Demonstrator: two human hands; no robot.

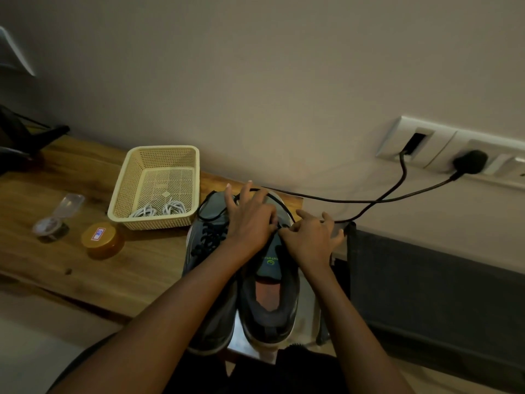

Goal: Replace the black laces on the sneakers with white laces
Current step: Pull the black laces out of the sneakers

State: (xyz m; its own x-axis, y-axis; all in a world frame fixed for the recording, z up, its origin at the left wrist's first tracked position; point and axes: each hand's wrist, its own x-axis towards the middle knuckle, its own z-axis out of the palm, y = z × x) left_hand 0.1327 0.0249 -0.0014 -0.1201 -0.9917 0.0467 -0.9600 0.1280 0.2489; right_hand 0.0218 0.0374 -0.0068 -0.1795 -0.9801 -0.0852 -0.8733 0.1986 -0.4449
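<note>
Two grey sneakers stand side by side at the table's right end, toes toward the wall. The left sneaker [208,245] still carries black laces [208,237]. My left hand [250,220] lies over the front of the right sneaker [270,297] and pinches a black lace [279,201] that loops loosely over both toes. My right hand [311,237] pinches the same lace right beside it, above the tongue. White laces [159,209] lie coiled in the cream basket [125,183].
A wooden table [85,265] holds a round orange-lidded jar [102,240] and a small clear open container [54,223]. Black cables [369,199] run from the wall sockets [443,149] toward the shoes. A dark cushion [426,294] sits to the right.
</note>
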